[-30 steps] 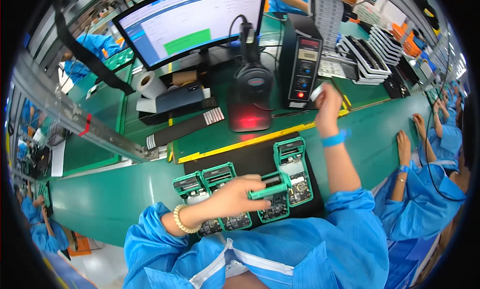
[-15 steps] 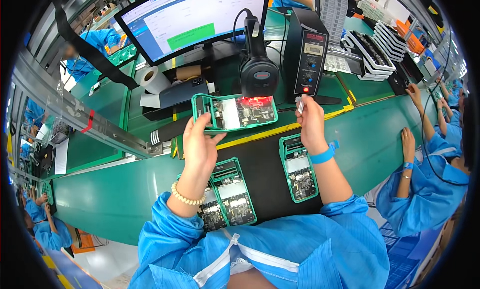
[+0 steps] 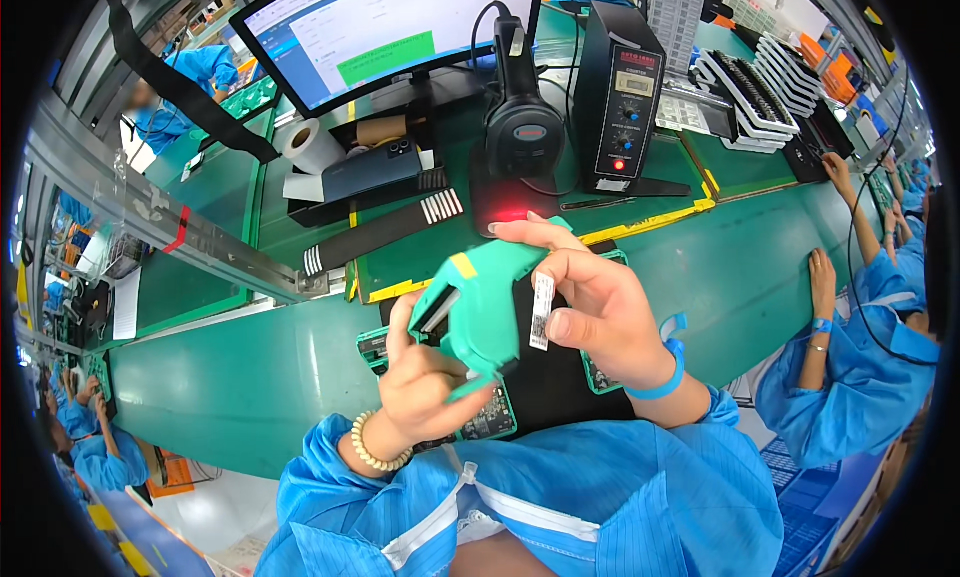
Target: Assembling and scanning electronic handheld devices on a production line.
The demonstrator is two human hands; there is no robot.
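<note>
My left hand (image 3: 425, 382) grips a green plastic circuit-board holder (image 3: 485, 312), tilted up so its plain back with a yellow patch shows. Its boards are turned out of sight. A small white barcode label (image 3: 541, 312) is pinched between the thumb and fingers of my right hand (image 3: 600, 312). Fingers of that same hand reach to the upper edge of the holder. Below, on a black mat (image 3: 555, 397), lie other green holders with circuit boards (image 3: 490, 417), partly covered by my hands. One more holder (image 3: 598, 377) lies on the right, mostly behind my right hand.
A black barcode scanner (image 3: 522, 142) on its stand casts red light on its base. Beside it are a black counter box (image 3: 622, 97) and a label reel (image 3: 668, 22). A monitor (image 3: 390, 37), a paper roll (image 3: 312, 147) and a metal post (image 3: 170, 207) stand left. A co-worker's hand (image 3: 822, 277) rests at right.
The holder has come from under the scanner toward me and been turned over, its back now showing. My right hand has moved left and nearer with the label, beside the holder.
</note>
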